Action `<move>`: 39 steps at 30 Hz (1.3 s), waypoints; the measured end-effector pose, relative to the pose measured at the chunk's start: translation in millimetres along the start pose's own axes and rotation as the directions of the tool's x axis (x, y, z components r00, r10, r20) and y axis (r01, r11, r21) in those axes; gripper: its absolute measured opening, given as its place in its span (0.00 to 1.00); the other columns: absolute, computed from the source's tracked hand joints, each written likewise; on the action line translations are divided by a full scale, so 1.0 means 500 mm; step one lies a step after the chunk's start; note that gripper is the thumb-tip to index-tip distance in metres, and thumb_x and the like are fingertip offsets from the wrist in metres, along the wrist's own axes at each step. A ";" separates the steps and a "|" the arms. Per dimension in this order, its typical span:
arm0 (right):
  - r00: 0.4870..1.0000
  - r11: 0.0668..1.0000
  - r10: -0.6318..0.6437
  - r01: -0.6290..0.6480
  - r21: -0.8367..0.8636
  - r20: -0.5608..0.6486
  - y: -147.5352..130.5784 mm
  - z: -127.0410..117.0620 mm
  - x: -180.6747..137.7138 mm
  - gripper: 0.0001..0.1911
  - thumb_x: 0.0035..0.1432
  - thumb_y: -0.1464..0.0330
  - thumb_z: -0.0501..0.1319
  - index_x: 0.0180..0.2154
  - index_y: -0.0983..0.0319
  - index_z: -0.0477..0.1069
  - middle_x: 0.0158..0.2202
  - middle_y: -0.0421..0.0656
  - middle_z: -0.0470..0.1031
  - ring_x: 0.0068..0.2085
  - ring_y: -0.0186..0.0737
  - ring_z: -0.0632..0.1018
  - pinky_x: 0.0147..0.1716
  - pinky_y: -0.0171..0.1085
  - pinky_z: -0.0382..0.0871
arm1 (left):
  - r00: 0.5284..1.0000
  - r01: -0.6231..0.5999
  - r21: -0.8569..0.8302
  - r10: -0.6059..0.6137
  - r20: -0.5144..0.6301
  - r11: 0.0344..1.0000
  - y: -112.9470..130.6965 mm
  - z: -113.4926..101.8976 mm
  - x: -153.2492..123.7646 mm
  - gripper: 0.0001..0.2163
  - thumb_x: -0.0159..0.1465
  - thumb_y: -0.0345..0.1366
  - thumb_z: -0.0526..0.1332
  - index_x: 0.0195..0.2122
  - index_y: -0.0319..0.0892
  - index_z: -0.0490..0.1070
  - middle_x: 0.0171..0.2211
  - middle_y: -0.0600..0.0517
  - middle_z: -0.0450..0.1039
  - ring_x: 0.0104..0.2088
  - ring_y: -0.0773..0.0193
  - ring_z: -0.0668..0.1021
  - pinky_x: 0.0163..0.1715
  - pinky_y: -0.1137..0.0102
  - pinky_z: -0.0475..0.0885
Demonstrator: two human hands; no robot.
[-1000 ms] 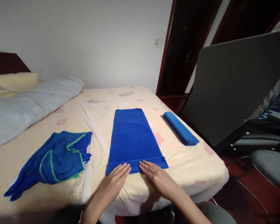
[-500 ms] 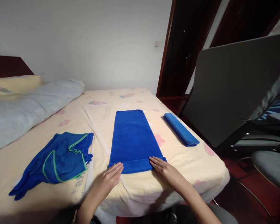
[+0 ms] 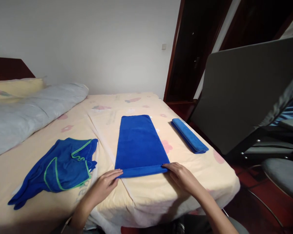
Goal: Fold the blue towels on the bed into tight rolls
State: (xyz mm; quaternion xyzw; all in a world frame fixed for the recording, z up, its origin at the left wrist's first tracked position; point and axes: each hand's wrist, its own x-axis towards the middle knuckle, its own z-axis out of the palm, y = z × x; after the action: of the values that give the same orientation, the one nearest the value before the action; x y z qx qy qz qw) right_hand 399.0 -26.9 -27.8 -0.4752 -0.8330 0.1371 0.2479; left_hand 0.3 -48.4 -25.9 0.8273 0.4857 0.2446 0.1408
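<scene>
A long blue towel (image 3: 139, 139) lies flat on the bed (image 3: 180, 191), its near end rolled into a narrow band. My left hand (image 3: 104, 185) pinches the left corner of that rolled end. My right hand (image 3: 182, 175) grips the right corner, fingers curled on the cloth. A rolled blue towel (image 3: 189, 135) lies to the right near the bed's edge. A crumpled blue cloth with green trim (image 3: 61, 164) lies to the left.
A grey duvet (image 3: 26, 109) and a yellow pillow (image 3: 12, 87) lie at the far left by the headboard. A grey board (image 3: 246, 87) leans at the right beside a dark wooden door (image 3: 190, 48). Chair parts (image 3: 283, 175) stand at the right.
Both hands slid apart from the middle of the towel's near end to its two corners. The near end has been rolled further away from me, so the band looks narrower.
</scene>
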 end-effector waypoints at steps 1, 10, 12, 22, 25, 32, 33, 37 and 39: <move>0.999 0.997 0.043 -0.043 0.057 0.008 0.000 -0.005 0.004 0.22 0.64 0.75 0.52 0.55 0.58 0.75 0.51 0.48 0.80 0.51 0.48 0.79 0.51 0.47 0.75 | 0.999 0.037 -0.039 -0.038 -0.016 0.999 0.001 -0.003 0.006 0.15 0.69 0.35 0.55 0.52 0.49 0.79 0.53 0.51 0.80 0.53 0.59 0.81 0.56 0.66 0.76; 0.861 0.781 0.503 -0.418 0.464 -0.072 0.054 0.013 0.071 0.22 0.63 0.58 0.59 0.53 0.63 0.75 0.43 0.49 0.83 0.45 0.50 0.83 0.44 0.42 0.76 | 0.875 0.365 -0.341 -0.444 -0.192 0.866 -0.031 0.014 0.070 0.23 0.63 0.49 0.61 0.53 0.40 0.74 0.33 0.50 0.81 0.35 0.58 0.82 0.37 0.70 0.76; 0.830 0.745 0.555 -0.462 0.481 -0.062 0.066 0.017 0.074 0.19 0.60 0.59 0.62 0.47 0.63 0.78 0.43 0.50 0.84 0.46 0.51 0.83 0.45 0.42 0.75 | 0.853 0.403 -0.352 -0.486 -0.190 0.845 -0.040 0.021 0.072 0.22 0.61 0.49 0.63 0.50 0.39 0.75 0.35 0.47 0.83 0.37 0.56 0.83 0.38 0.69 0.76; 0.810 0.745 0.585 -0.523 0.415 -0.029 0.066 0.016 0.079 0.16 0.57 0.59 0.62 0.33 0.62 0.83 0.28 0.45 0.83 0.34 0.48 0.83 0.32 0.37 0.71 | 0.776 0.566 -0.201 -0.599 -0.199 0.800 -0.029 0.013 0.080 0.17 0.59 0.51 0.65 0.36 0.40 0.79 0.35 0.43 0.84 0.40 0.48 0.85 0.35 0.68 0.72; 0.806 0.754 0.590 -0.530 0.388 -0.046 0.054 0.009 0.080 0.16 0.57 0.57 0.62 0.32 0.61 0.83 0.29 0.46 0.83 0.36 0.50 0.83 0.32 0.37 0.70 | 0.778 0.567 -0.172 -0.592 -0.209 0.806 -0.013 0.008 0.082 0.14 0.60 0.49 0.64 0.32 0.43 0.77 0.32 0.47 0.84 0.38 0.51 0.84 0.33 0.70 0.69; 0.785 0.710 0.620 -0.553 0.436 -0.015 0.041 0.004 0.078 0.14 0.54 0.57 0.64 0.31 0.60 0.82 0.30 0.45 0.83 0.36 0.50 0.82 0.33 0.37 0.70 | 0.800 0.526 -0.233 -0.569 -0.191 0.818 -0.006 0.005 0.083 0.12 0.61 0.47 0.63 0.31 0.45 0.73 0.31 0.49 0.82 0.35 0.54 0.84 0.34 0.70 0.70; 0.781 0.706 0.624 -0.554 0.441 -0.017 0.042 0.005 0.079 0.14 0.54 0.58 0.63 0.30 0.60 0.81 0.28 0.45 0.83 0.35 0.49 0.82 0.33 0.37 0.69 | 0.802 0.520 -0.251 -0.568 -0.187 0.817 -0.008 0.006 0.083 0.12 0.61 0.48 0.63 0.31 0.44 0.72 0.31 0.49 0.82 0.36 0.54 0.84 0.34 0.70 0.70; 0.768 0.663 0.641 -0.549 0.509 -0.006 0.054 0.016 0.087 0.13 0.53 0.59 0.62 0.26 0.61 0.77 0.25 0.44 0.80 0.32 0.46 0.81 0.30 0.36 0.69 | 0.796 0.510 -0.342 -0.583 -0.160 0.790 -0.021 0.014 0.086 0.15 0.58 0.51 0.63 0.29 0.44 0.70 0.24 0.50 0.79 0.31 0.54 0.83 0.31 0.69 0.70; 0.758 0.620 0.652 -0.543 0.566 0.014 0.061 0.025 0.092 0.12 0.53 0.59 0.62 0.26 0.61 0.74 0.25 0.44 0.80 0.31 0.44 0.81 0.28 0.35 0.70 | 0.792 0.508 -0.406 -0.597 -0.127 0.760 -0.025 0.018 0.089 0.17 0.57 0.54 0.62 0.29 0.44 0.70 0.19 0.52 0.75 0.25 0.56 0.81 0.25 0.70 0.69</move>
State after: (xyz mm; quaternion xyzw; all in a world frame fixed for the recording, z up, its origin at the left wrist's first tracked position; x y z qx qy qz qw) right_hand 394.6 28.3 -39.3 -0.6471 -0.5244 0.3929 0.3897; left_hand 14.1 -3.2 -27.5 0.5689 0.6714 0.3760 0.2902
